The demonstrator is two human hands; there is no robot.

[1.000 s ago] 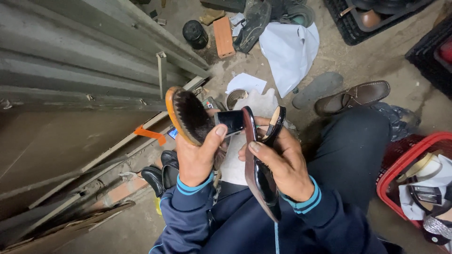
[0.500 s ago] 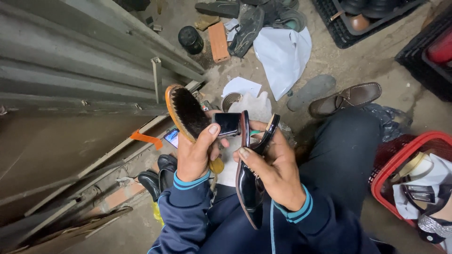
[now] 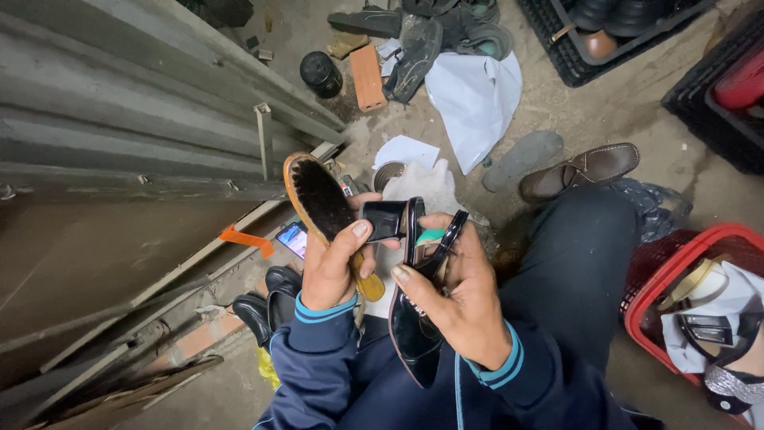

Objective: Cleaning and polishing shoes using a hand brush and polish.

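While the left hand (image 3: 330, 267) stays closed on the oval wooden-backed black-bristle shoe brush (image 3: 318, 199), the right hand (image 3: 454, 302), gripping the glossy black flat sandal (image 3: 414, 322), has tilted it lower over the lap, bristles off the leather.

1. The right hand (image 3: 454, 299) covers the middle of the glossy black sandal (image 3: 414, 318).
2. The red basket (image 3: 684, 271) and black crates (image 3: 605, 32) are cut off by the frame edges.
3. The brush (image 3: 318, 195) handle is hidden by the left hand (image 3: 334, 267).
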